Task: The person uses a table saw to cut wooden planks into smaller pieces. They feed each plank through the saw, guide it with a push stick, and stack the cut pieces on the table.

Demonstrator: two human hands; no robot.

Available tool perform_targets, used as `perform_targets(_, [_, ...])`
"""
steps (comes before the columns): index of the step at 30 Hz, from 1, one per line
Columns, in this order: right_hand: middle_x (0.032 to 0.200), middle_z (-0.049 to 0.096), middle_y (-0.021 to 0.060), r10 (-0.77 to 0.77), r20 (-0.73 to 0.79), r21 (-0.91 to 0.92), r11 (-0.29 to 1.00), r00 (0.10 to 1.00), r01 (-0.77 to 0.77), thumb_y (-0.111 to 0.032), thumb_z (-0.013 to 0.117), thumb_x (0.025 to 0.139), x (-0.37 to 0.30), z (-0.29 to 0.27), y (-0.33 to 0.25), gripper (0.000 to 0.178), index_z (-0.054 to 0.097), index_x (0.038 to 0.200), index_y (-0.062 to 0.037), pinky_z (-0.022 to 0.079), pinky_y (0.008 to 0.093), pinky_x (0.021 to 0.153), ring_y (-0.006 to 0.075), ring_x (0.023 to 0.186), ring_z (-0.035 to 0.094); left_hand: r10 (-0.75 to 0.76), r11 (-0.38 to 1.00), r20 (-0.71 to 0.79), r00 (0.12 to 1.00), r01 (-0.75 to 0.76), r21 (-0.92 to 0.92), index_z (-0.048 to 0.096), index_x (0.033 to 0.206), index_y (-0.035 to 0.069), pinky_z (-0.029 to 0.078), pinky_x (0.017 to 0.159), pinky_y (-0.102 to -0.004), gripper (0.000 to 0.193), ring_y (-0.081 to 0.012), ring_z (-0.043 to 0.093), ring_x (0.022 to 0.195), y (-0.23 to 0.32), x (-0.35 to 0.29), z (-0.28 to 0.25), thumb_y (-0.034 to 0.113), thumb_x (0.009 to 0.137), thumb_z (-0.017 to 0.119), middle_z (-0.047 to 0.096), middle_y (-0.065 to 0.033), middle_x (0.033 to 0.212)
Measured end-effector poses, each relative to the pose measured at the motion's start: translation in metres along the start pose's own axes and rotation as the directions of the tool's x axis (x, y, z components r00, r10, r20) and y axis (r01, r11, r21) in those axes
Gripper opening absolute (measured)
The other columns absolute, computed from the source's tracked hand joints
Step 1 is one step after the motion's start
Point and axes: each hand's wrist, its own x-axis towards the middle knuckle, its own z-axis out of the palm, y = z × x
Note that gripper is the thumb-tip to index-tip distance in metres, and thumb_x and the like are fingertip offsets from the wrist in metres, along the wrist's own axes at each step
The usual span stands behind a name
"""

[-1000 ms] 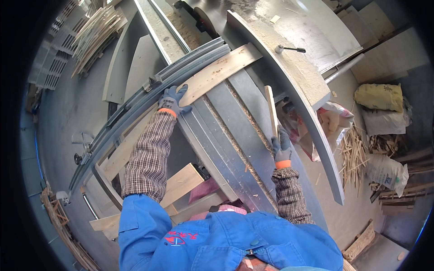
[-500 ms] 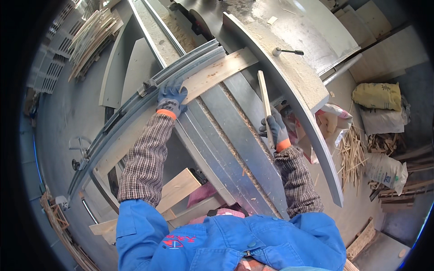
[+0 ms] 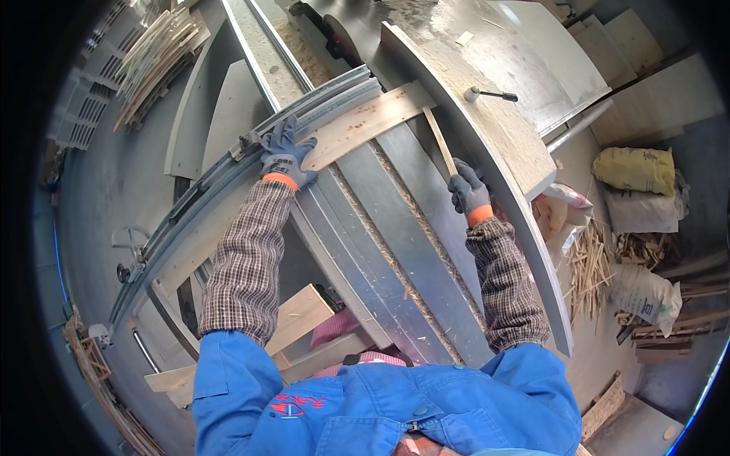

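Higher in the frame than half a second ago, my right hand (image 3: 468,190) has carried the slim wooden strip (image 3: 439,140) up with it, its far tip now at the right end of the knotty plank (image 3: 372,125); whether they touch, I can't tell. My right fingers are clamped around the strip's lower end, and it slants up and left from them. The plank lies upper centre, its long axis climbing rightward along the metal crosscut fence (image 3: 334,97). My left hand (image 3: 285,158), fingers spread over the fence, is nearer the plank's visible left part.
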Motion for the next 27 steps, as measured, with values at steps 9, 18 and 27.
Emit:
perform_targets(9, [0.070,0.057,-0.0012,0.001,-0.005,-0.020,1.000,1.000,-0.002,-0.016,0.058,0.088,0.007,0.004,-0.006,0.051,0.057,0.139,-0.0160,0.034,0.0245,0.041,0.0077,0.046,0.046,-0.018,0.999,0.043,0.999,0.016,0.035,0.048,0.147,0.039,0.008,0.124,-0.0512,0.080,-0.0326,0.009,0.153,0.000,0.001,-0.007,0.053,0.074,0.079,0.005,-0.0105,0.168])
perform_targets(18, [0.067,0.056,-0.0004,-0.033,0.002,-0.007,0.999,0.999,0.033,-0.019,0.063,0.088,0.020,-0.001,0.013,0.047,0.061,0.136,-0.0217,0.036,0.0276,0.041,0.0092,0.045,0.045,-0.033,0.999,0.039,0.999,0.032,0.026,0.048,0.147,0.040,0.008,0.124,-0.0504,0.083,-0.0341,0.007,0.153,0.003,-0.005,-0.006,0.055,0.071,0.079,0.001,-0.0106,0.168])
perform_targets(27, [0.068,0.057,-0.0002,-0.081,-0.022,-0.020,0.997,0.996,0.080,-0.018,0.065,0.088,0.018,-0.001,0.015,0.048,0.060,0.136,-0.0196,0.037,0.0272,0.041,0.0093,0.044,0.046,-0.097,0.995,0.042,0.994,0.097,0.000,0.046,0.149,0.038,0.010,0.123,-0.0518,0.081,-0.0345,0.010,0.153,0.009,-0.021,-0.024,0.053,0.075,0.077,0.004,-0.0105,0.168])
